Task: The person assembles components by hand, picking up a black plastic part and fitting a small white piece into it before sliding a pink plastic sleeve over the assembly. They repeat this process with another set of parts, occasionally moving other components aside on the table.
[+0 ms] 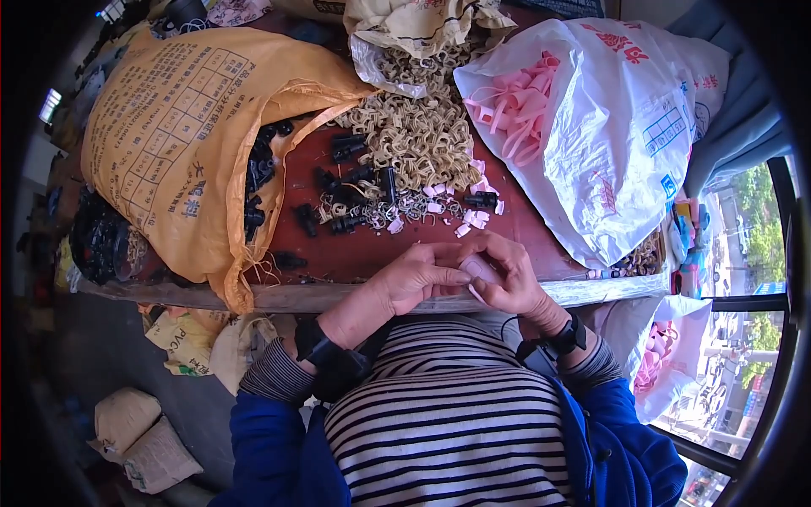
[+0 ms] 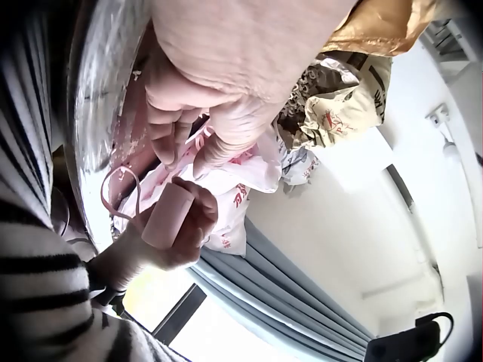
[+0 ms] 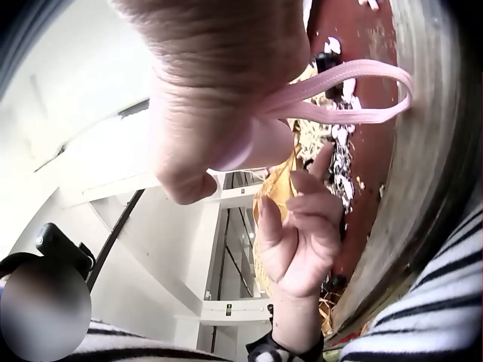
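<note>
My right hand (image 1: 511, 275) grips a pale pink cylinder-shaped piece (image 2: 167, 215) with a pink strap loop (image 3: 339, 115) hanging from it, just above the table's front edge. Close on its left is my left hand (image 1: 410, 279), fingers loosely bent and thumb toward the pink piece. In the right wrist view the left palm faces up, with nothing in it. Beyond both hands, small pink pieces (image 1: 476, 220), thin metal clips (image 1: 414, 205) and black plastic parts (image 1: 346, 148) lie scattered on the red tabletop (image 1: 314, 258).
A heap of beige clips (image 1: 422, 139) covers the table's middle. On the left lies an orange sack (image 1: 177, 144) with black parts in its mouth; on the right, a white sack (image 1: 608, 152) holding pink straps (image 1: 519, 110). Another white bag (image 1: 684, 338) stands below, near the window.
</note>
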Tool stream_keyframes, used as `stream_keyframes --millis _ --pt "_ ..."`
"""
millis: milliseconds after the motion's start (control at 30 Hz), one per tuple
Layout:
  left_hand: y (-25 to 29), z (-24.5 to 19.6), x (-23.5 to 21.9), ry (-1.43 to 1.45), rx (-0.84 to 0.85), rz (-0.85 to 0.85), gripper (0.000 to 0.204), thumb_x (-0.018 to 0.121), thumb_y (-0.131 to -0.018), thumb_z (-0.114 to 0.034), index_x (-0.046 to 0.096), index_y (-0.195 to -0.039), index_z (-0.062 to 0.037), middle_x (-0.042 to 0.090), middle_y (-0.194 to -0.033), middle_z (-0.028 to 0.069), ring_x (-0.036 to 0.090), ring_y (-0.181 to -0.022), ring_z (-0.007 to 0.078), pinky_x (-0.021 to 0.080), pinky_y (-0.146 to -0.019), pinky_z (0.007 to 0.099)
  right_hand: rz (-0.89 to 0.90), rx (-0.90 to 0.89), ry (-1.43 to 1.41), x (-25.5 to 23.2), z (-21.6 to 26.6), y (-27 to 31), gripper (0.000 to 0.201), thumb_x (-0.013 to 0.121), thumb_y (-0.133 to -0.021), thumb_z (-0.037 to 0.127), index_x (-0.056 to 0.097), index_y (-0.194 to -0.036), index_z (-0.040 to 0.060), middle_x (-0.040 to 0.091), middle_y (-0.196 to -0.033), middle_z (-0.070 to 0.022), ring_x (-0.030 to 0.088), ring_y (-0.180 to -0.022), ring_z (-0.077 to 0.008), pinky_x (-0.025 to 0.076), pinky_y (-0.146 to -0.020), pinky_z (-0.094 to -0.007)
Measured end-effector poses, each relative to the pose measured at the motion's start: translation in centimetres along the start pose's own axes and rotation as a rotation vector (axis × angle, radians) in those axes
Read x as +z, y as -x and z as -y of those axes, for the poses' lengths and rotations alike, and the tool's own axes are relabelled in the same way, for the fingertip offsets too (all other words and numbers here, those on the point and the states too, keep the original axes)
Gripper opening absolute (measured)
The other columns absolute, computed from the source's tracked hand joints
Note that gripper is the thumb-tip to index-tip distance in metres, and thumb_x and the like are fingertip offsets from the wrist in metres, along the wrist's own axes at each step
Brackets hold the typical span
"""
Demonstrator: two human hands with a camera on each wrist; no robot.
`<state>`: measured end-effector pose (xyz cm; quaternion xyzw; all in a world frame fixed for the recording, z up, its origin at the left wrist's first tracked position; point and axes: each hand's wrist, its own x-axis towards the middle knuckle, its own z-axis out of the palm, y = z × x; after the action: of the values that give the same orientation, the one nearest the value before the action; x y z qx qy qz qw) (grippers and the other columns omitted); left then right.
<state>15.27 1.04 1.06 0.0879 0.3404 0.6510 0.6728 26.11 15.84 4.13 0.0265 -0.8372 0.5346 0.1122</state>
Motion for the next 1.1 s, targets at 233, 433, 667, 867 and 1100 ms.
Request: stream_keyframes --millis 233,433,667,867,1100 --pt "-0.3 -1.9 -3.5 -0.493 0.189 -0.327 0.043 0.061 -0.072 -0.008 0.043 -0.109 0.0033 0.059 -0.085 0.0097 0.055 -0.073 0.0122 0.045 -0.068 0.0228 -0.705 0.266 0.469 -13.1 0.5 11.6 0.02 0.052 -0.076 0.015 0.053 -0.087 -0.0012 0.055 -0.074 -0.0039 0.049 -0.061 -0.0081 0.038 -0.054 -0.0209" --pt "-4.3 -2.7 -3.2 -1.329 0.495 -0.4 0.018 0.061 -0.068 -0.01 0.059 -0.085 -0.0037 0.057 -0.078 0.0079 0.055 -0.067 0.0161 0.044 -0.062 0.025 -0.854 0.929 1.357 -18.9 1.4 24.9 0.027 0.054 -0.076 0.024 0.053 -0.094 0.004 0.055 -0.084 -0.0112 0.053 -0.075 -0.0245 0.041 -0.068 -0.0326" --pt "-7.9 -1.6 -3.6 -1.711 0.728 -0.412 0.007 0.059 -0.065 -0.011 0.058 -0.07 -0.0065 0.054 -0.075 0.0084 0.053 -0.072 0.0255 0.043 -0.061 0.0344 -0.783 0.483 1.248 -15.1 -0.8 16.7 0.028 0.06 -0.07 0.012 0.052 -0.095 0.0035 0.051 -0.1 -0.0134 0.048 -0.094 -0.0295 0.039 -0.079 -0.0375" --pt "-8.5 -1.7 -3.2 -1.786 0.644 -0.473 0.005 0.058 -0.066 -0.01 0.056 -0.067 -0.0062 0.053 -0.075 0.0083 0.053 -0.073 0.0257 0.043 -0.062 0.0353 -0.584 0.307 0.887 -9.8 -2.6 7.6 0.027 0.06 -0.068 0.01 0.053 -0.093 0.0033 0.051 -0.099 -0.0117 0.047 -0.094 -0.0274 0.037 -0.08 -0.0346" --pt "-7.2 -1.9 -2.9 -1.582 0.774 -0.295 0.007 0.057 -0.069 -0.007 0.053 -0.073 -0.0034 0.053 -0.074 0.0084 0.054 -0.07 0.0252 0.043 -0.061 0.0324 -0.175 0.467 0.262 -4.3 -3.9 2.1 0.019 0.055 -0.077 0.012 0.054 -0.092 0.0 0.057 -0.084 -0.0057 0.055 -0.076 -0.0138 0.042 -0.067 -0.0235"
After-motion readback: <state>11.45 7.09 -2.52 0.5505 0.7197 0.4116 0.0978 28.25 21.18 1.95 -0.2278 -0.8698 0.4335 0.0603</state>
